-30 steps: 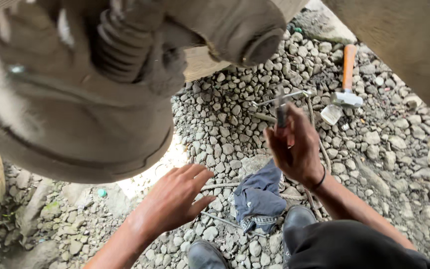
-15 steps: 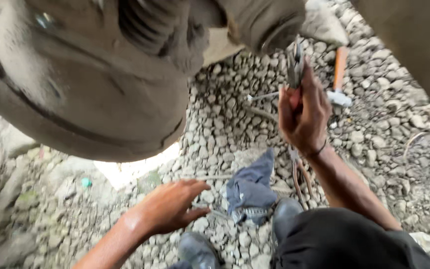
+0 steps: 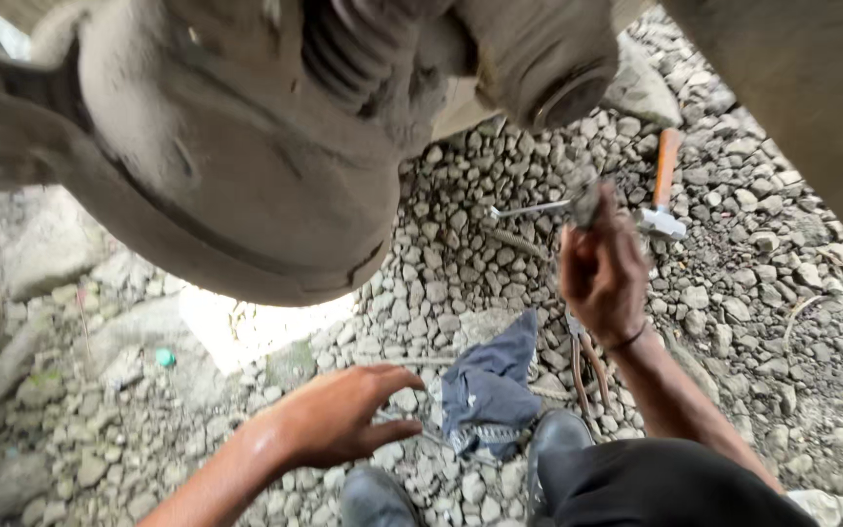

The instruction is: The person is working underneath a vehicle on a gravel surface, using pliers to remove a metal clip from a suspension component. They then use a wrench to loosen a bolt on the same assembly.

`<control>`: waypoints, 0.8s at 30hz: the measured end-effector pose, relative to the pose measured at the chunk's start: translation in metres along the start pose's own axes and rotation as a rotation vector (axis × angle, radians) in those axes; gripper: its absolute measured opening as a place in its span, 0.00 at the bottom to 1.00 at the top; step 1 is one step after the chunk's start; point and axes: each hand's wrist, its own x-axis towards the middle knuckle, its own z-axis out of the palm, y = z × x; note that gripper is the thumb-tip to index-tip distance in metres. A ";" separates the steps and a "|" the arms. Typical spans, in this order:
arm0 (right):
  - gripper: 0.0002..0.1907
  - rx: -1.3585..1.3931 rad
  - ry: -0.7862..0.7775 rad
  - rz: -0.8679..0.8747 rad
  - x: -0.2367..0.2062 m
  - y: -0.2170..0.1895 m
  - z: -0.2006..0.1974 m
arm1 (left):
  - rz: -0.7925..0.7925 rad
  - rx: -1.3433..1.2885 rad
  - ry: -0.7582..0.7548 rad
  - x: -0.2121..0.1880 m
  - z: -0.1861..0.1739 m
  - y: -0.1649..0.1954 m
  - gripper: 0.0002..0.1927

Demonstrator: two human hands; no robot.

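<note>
our right hand (image 3: 602, 273) was clenched around a small dark tool (image 3: 587, 203), blurred, perhaps a socket, raised above the gravel (image 3: 753, 293) below the big dusty metal housing (image 3: 246, 166). our left hand (image 3: 339, 415) hung loose with fingers half curled, grasping nothing, just beside a blue rag (image 3: 490, 385). pliers (image 3: 585, 366) lay by the rag, and farther off an orange-handled hammer (image 3: 663, 185) beside a thin wrench (image 3: 529, 208).
</note>
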 end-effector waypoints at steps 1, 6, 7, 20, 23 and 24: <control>0.27 0.029 0.017 -0.043 0.002 0.004 0.000 | 0.009 -0.020 -0.017 0.002 0.000 0.000 0.27; 0.27 -0.001 0.013 -0.214 0.019 0.025 0.009 | 0.015 0.042 0.006 0.010 0.008 0.002 0.28; 0.28 -0.044 -0.025 -0.152 0.019 0.026 0.009 | 0.041 0.023 0.026 0.010 0.010 0.001 0.28; 0.27 -0.136 -0.040 -0.146 0.025 0.026 0.000 | 0.086 -0.024 0.014 0.010 0.012 -0.003 0.26; 0.28 -0.146 -0.030 -0.147 0.014 0.025 -0.007 | 0.108 -0.063 -0.021 0.002 0.016 -0.006 0.26; 0.28 -0.151 0.004 -0.161 0.012 0.026 -0.005 | 0.112 -0.054 -0.011 0.003 0.013 -0.009 0.27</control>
